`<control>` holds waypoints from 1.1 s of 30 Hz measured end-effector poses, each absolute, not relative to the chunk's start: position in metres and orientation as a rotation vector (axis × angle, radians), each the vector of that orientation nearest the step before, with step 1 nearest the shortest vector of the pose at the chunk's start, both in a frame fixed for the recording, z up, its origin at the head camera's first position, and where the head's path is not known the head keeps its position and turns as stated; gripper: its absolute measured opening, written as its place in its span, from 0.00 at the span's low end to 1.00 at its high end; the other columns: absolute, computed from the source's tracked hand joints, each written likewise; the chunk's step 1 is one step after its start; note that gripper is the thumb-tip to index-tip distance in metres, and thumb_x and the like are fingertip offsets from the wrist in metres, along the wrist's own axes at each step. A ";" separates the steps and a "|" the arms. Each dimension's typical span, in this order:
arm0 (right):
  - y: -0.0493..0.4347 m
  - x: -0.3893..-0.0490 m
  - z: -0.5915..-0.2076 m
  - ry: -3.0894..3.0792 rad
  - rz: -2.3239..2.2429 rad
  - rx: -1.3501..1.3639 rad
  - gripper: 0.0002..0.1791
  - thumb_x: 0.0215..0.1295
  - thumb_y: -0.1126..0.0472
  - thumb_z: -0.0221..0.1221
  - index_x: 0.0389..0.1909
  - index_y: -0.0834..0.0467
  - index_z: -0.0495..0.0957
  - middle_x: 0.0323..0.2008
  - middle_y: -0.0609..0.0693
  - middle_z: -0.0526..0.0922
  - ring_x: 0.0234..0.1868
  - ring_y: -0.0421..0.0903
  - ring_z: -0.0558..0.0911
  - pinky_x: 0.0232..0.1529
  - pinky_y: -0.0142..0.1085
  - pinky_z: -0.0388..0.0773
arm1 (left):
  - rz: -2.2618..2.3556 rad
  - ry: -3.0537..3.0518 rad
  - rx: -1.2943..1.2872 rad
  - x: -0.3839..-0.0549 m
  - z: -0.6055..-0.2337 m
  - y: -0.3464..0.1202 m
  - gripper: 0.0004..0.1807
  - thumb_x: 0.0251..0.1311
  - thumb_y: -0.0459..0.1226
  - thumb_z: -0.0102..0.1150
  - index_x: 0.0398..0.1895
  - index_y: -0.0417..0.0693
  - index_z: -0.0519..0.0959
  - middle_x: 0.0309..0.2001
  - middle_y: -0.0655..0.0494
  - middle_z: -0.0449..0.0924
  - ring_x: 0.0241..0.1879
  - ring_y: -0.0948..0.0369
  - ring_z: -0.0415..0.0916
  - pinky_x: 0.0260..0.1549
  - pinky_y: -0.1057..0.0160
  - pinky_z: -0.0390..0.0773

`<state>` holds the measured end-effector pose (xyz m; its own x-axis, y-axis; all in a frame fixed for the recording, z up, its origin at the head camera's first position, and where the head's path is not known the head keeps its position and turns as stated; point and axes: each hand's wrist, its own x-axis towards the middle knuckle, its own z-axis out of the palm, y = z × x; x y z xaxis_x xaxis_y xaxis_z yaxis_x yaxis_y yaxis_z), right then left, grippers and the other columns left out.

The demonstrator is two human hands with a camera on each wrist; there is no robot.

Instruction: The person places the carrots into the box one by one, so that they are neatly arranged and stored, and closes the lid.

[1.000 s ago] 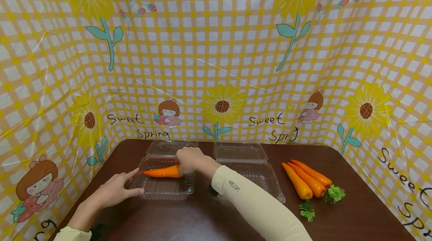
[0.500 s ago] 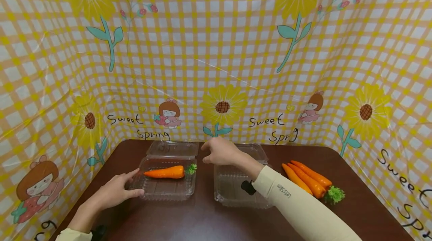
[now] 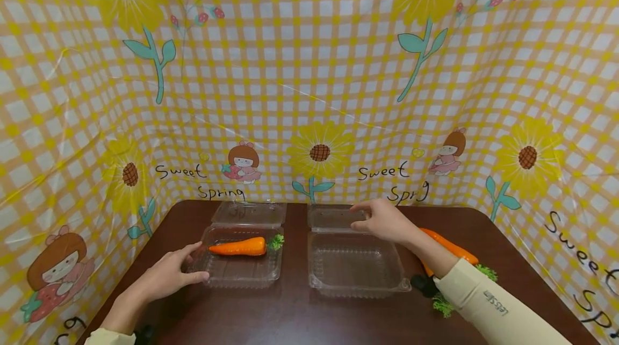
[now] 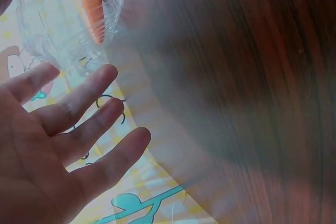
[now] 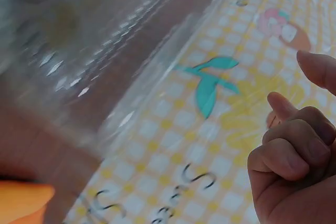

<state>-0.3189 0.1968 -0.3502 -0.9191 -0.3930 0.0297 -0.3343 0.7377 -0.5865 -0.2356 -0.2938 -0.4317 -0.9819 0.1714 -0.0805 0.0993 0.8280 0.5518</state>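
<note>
Got zip in left grip (image 3: 166, 272) (spread) or right grip (image 3: 387, 220) (half-curled); grab right-side carrot (image 3: 451, 244) mid-body, probably light, stiff, slick.

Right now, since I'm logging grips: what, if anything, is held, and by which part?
Nothing: the left hand is spread beside the left box, and the right hand pinches nothing.

A tapered orange carrot (image 3: 238, 247) is lying in a clear, ribbed plastic box (image 3: 242, 270) (lid (image 3: 249, 215) open behind); right of that box, a matching clear container (image 3: 355, 270) is standing open, part-hidden orange carrots (image 3: 453, 249) lying beyond.
</note>
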 end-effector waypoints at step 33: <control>0.298 -0.274 -0.380 2.901 -1.074 -0.184 0.33 0.68 0.44 0.63 0.66 0.61 0.74 0.67 0.69 0.71 0.63 0.70 0.72 0.54 0.57 0.76 | 0.906 2.823 0.229 -0.236 -0.430 -0.297 0.47 0.60 0.56 0.67 0.75 0.42 0.59 0.55 0.38 0.78 0.53 0.43 0.79 0.44 0.43 0.80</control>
